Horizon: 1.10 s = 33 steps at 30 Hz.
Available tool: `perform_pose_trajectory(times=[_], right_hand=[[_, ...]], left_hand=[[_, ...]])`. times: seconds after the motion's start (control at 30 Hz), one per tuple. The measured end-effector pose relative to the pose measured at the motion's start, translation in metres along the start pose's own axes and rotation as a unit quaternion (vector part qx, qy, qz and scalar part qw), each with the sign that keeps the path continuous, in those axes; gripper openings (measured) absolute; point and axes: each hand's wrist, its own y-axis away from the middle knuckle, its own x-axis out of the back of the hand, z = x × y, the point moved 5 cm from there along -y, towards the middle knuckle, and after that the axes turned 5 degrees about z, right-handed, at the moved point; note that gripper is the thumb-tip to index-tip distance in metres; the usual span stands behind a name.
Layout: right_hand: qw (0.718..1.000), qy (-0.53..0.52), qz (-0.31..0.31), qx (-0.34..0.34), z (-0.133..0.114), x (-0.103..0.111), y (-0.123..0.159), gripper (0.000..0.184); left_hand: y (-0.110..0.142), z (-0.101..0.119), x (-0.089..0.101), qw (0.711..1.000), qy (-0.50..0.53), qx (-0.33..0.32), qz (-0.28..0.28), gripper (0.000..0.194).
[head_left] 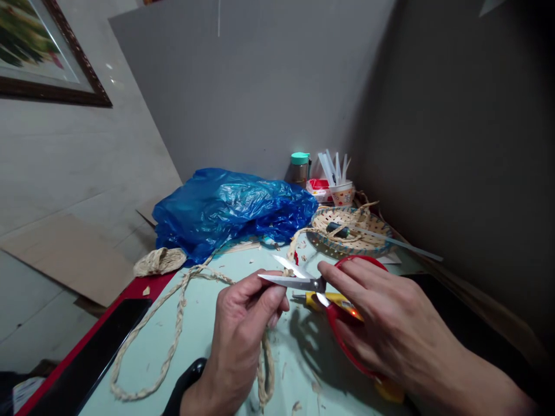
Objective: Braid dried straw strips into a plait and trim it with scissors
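My right hand (381, 323) has its fingers through the red handles of a pair of scissors (299, 282). The blades are spread and point left, just above my left fingertips. My left hand (247, 323) is closed in a pinch on a braided straw cord (288, 273), whose short end pokes up between the blades. More of the braid (177, 329) loops over the table to the left, and another loop hangs below my left hand. Under the scissors lies a yellow glue gun (336, 301) with a small orange light, partly hidden by my right hand.
A blue plastic bag (234, 208) fills the back of the table (208, 341). Right of it are a woven basket (375, 242) holding a dark spool, a cup (342, 193) of translucent sticks and a green-lidded jar (299, 169). A straw bundle (159, 261) rests at the left edge.
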Motion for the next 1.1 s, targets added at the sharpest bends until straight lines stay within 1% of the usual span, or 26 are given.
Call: perform_pose_trajectory(times=[0.1, 0.2, 0.33, 0.4, 0.43, 0.47, 0.53, 0.6, 0.67, 0.73, 0.8, 0.9, 1.0, 1.03, 1.1], right_hand=[[0.999, 0.033, 0.011, 0.016, -0.001, -0.005, 0.004, 0.03], [0.998, 0.06, 0.005, 0.005, 0.0, -0.01, 0.006, 0.026], [0.998, 0.053, 0.018, -0.002, 0.0, -0.011, 0.005, 0.026], [0.999, 0.018, 0.017, -0.022, 0.002, -0.012, 0.005, 0.025], [0.999, -0.014, 0.007, -0.043, 0.005, -0.013, 0.005, 0.024], [0.996, -0.052, -0.008, -0.068, 0.008, -0.015, 0.005, 0.023], [0.981, -0.133, -0.039, -0.137, 0.016, -0.018, 0.005, 0.018], [0.955, -0.198, -0.047, -0.216, 0.025, -0.019, 0.004, 0.013], [0.921, -0.258, -0.033, -0.289, 0.032, -0.018, 0.002, 0.014], [0.884, -0.314, -0.023, -0.345, 0.037, -0.017, 0.001, 0.016], [0.844, -0.364, -0.03, -0.392, 0.04, -0.019, 0.003, 0.019], [0.783, -0.438, -0.053, -0.437, 0.04, -0.027, 0.007, 0.026], [0.731, -0.506, -0.057, -0.454, 0.037, -0.034, 0.01, 0.034], [0.712, -0.527, -0.048, -0.461, 0.037, -0.036, 0.011, 0.035], [0.663, -0.575, -0.015, -0.478, 0.036, -0.036, 0.011, 0.031]], left_hand=[[-0.001, 0.0, -0.001, 1.0, 0.009, 0.009, 0.008, 0.015], [-0.002, -0.002, -0.003, 1.0, 0.02, 0.021, 0.006, 0.02], [-0.003, -0.006, -0.004, 0.999, 0.037, 0.034, -0.002, 0.018], [-0.003, -0.007, -0.004, 0.998, 0.053, 0.037, -0.007, 0.017], [-0.004, -0.007, -0.005, 0.997, 0.062, 0.04, -0.012, 0.018], [-0.004, -0.006, -0.006, 0.996, 0.073, 0.043, -0.02, 0.018], [-0.004, -0.004, -0.01, 0.993, 0.099, 0.049, -0.038, 0.019], [-0.003, -0.001, -0.012, 0.989, 0.127, 0.057, -0.052, 0.019], [-0.002, 0.001, -0.015, 0.983, 0.159, 0.073, -0.061, 0.019], [-0.001, 0.002, -0.017, 0.975, 0.184, 0.098, -0.074, 0.019], [0.0, 0.002, -0.02, 0.97, 0.193, 0.119, -0.084, 0.019], [0.001, 0.0, -0.02, 0.974, 0.174, 0.122, -0.078, 0.017], [0.002, -0.001, -0.016, 0.988, 0.103, 0.103, -0.051, 0.017], [0.003, -0.002, -0.015, 0.992, 0.071, 0.094, -0.045, 0.018], [0.004, 0.0, -0.013, 0.997, 0.009, 0.068, -0.041, 0.018]])
